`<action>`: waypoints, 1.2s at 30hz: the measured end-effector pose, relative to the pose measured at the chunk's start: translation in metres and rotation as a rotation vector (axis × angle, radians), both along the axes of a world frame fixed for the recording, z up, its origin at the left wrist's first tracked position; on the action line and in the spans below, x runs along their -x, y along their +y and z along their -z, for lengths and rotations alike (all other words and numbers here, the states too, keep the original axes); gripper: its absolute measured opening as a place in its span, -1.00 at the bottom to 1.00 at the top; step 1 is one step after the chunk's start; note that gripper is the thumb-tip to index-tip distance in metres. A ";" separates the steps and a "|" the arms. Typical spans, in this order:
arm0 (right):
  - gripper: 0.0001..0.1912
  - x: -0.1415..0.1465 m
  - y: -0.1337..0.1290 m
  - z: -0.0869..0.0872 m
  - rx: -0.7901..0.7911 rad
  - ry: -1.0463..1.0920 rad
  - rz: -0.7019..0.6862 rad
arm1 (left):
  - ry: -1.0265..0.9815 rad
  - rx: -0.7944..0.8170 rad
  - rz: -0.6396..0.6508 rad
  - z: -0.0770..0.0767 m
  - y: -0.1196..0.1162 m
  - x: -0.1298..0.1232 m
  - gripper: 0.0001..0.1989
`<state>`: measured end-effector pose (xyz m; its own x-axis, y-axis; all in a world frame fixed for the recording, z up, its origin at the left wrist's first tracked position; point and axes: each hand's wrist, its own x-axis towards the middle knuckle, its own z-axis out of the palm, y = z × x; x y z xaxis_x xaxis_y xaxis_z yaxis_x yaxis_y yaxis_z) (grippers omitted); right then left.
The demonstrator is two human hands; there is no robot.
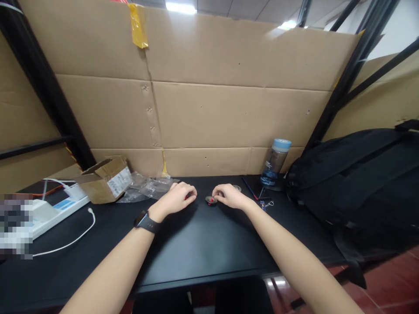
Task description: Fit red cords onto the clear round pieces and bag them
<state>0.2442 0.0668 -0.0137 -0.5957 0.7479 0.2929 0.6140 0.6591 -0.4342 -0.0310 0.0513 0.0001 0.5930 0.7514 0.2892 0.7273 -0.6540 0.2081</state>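
The near half of the bench [203, 248] is bare from the front edge up to the hands, giving open passage there. Along the back edge a cardboard wall [209, 117] closes the way. At the back left corner stand an open cardboard box [104, 179], crumpled plastic wrap [144, 187] and a power strip [49, 211] with a white cable [75, 237] trailing toward the front. At the right edge a black backpack [356, 179] blocks passage, with a water bottle [275, 163] just beside it.
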 end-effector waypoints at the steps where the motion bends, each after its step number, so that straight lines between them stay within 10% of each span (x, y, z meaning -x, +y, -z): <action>1: -0.89 0.000 0.000 0.001 -0.008 0.000 -0.019 | 0.008 0.000 0.002 -0.001 0.000 0.000 -0.79; 9: -0.92 0.011 0.007 0.018 -0.088 -0.094 -0.026 | 0.026 -0.004 0.001 0.000 0.000 -0.002 -0.81; 22: -0.87 -0.017 -0.013 -0.038 -0.361 0.368 0.192 | 0.027 -0.016 0.005 -0.004 0.000 0.001 -0.76; 36: -0.90 -0.003 -0.019 -0.034 -0.345 0.309 0.135 | 0.029 -0.026 0.010 -0.005 -0.001 0.002 -0.75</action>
